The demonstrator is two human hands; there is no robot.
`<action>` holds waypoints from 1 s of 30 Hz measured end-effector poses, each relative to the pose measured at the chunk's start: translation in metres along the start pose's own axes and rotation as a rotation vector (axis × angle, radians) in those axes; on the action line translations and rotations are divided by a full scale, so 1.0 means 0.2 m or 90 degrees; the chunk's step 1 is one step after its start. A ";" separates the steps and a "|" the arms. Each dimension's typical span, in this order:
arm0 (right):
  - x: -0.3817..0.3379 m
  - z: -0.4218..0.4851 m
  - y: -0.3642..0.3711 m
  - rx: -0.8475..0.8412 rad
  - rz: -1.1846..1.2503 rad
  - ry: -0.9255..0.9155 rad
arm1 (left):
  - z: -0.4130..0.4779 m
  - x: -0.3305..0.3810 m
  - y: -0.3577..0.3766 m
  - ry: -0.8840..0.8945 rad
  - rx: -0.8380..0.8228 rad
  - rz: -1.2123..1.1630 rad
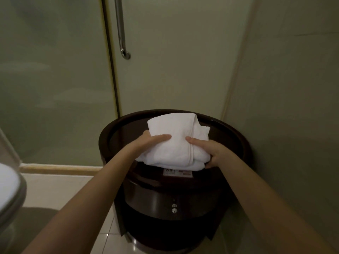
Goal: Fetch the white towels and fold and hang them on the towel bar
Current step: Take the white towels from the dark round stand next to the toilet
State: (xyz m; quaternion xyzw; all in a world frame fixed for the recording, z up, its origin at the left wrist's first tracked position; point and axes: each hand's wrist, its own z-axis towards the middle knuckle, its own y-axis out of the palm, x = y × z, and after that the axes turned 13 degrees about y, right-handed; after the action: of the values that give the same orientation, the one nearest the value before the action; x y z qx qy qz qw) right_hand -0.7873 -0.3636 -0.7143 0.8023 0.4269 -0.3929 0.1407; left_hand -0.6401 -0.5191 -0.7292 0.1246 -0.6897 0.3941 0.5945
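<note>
A stack of folded white towels (176,142) lies on a round dark wooden side table (236,136) in the corner. My left hand (152,140) grips the stack's left side, thumb on top and fingers hidden underneath. On the right side, my right hand (212,151) holds the stack with its thumb pressed on top and fingers curled round the lower edge. A vertical chrome bar (121,28) is fixed to the frosted glass door behind the table.
A white WiFi card (177,172) lies on the table's front edge under the towels. The table has a drawer with small round knobs (174,208). A white toilet (9,189) stands at the left. Walls close in behind and to the right; tiled floor (60,191) lies below.
</note>
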 end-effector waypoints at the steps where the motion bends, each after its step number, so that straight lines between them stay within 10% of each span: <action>1: 0.01 0.00 0.00 -0.001 -0.001 -0.003 | -0.01 0.01 0.01 0.002 0.008 0.022; 14: -0.02 -0.11 0.08 -0.014 0.032 -0.017 | -0.17 0.10 -0.11 0.024 -0.027 -0.173; 30: -0.25 -0.40 0.30 -0.032 0.057 -0.067 | -0.34 0.40 -0.49 0.053 0.036 -0.032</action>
State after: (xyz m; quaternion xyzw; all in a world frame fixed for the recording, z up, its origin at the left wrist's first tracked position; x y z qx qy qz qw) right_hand -0.7150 -0.3825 -0.6304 0.7949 0.3926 -0.4168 0.2006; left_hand -0.5489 -0.5126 -0.6176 0.1422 -0.6498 0.4031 0.6286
